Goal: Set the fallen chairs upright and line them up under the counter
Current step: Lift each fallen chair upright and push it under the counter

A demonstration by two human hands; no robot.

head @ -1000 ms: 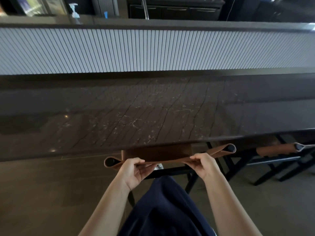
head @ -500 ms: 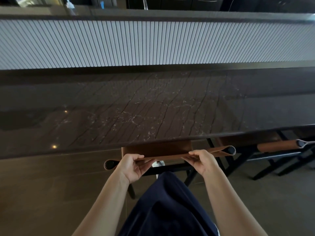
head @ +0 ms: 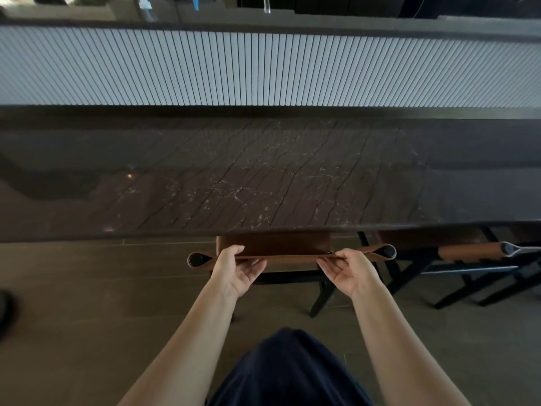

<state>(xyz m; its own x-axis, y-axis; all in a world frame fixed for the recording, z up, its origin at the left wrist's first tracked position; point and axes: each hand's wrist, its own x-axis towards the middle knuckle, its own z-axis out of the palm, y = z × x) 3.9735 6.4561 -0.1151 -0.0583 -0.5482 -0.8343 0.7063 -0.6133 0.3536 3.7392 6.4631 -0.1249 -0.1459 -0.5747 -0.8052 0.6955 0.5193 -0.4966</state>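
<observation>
Under the worktop (head: 263,177) edge, left hand (head: 234,271) and right hand (head: 348,272) pinch the upright chair (head: 289,253) by its leather backrest; shove crooked and it clips the neighbouring chair (head: 468,253) at right.

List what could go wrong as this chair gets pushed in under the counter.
1. Both hands, left hand and right hand, pinch the chair's brown backrest close to the counter edge; pushing further could jam fingers against it.
2. The neighbouring chair stands close on the right; the black legs could knock together.
3. The backrest looks like a soft sling, so the push may skew the chair out of line.
</observation>
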